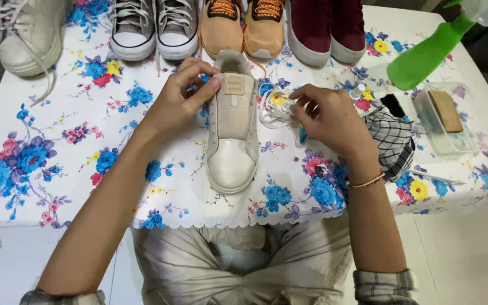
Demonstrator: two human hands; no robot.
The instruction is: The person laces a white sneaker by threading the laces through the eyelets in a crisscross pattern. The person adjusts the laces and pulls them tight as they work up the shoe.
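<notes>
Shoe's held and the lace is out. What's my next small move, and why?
Probably draw one lace end from the right hand toward the shoe: its eyelets look empty, the left hand already steadies it at the tongue, and the lace sits bunched beside it.

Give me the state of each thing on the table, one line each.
Beige sneaker: unlaced, upright, toe toward the person.
Left hand: holds the sneaker's tongue.
Right hand: gathers the white lace.
Green spray bottle: lying tilted.
Checked cloth: crumpled.
Clear box: open.
</notes>
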